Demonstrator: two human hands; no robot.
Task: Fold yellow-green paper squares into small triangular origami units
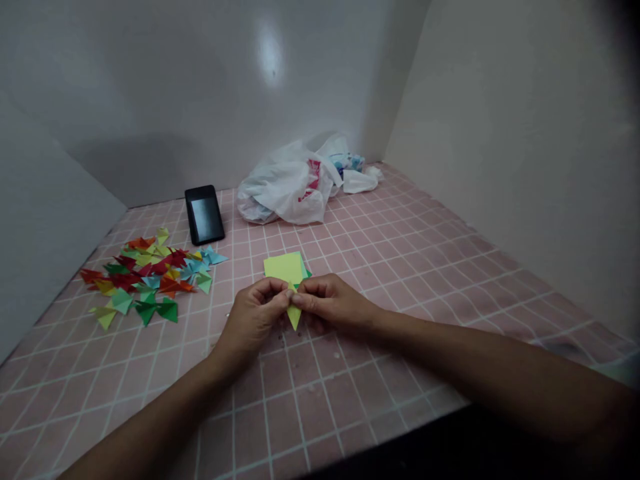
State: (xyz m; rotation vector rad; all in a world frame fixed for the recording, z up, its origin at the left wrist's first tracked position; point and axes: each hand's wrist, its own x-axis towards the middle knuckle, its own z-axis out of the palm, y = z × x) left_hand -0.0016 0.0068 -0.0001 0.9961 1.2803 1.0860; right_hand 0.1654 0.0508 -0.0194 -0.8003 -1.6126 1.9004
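Yellow folded paper (295, 320) is pinched between left hand (257, 310) and right hand (333, 301), near mid-bench, narrow tip pointing back at the wearer. Both hands are in a tight thumb-and-finger grip, thumb tips nearly meeting over the paper; lower fingers partly hidden, can't tell how they're set. Just beyond the hands: stack of square sheets (284, 267), yellow on top, green showing along the right edge. Off to the left, well apart from the hands: pile of folded paper pieces (167, 283), pointed shapes in red, orange, yellow, green and light blue, many overlapping, two dark green ones at the near edge. Black device (205, 215) with a glossy screen sits behind the pile, can't tell if flat or propped. White plastic bag (285, 187), crumpled, red print, lies further back near the wall (200, 87). Bench (280, 433) surface is pink with a white grid
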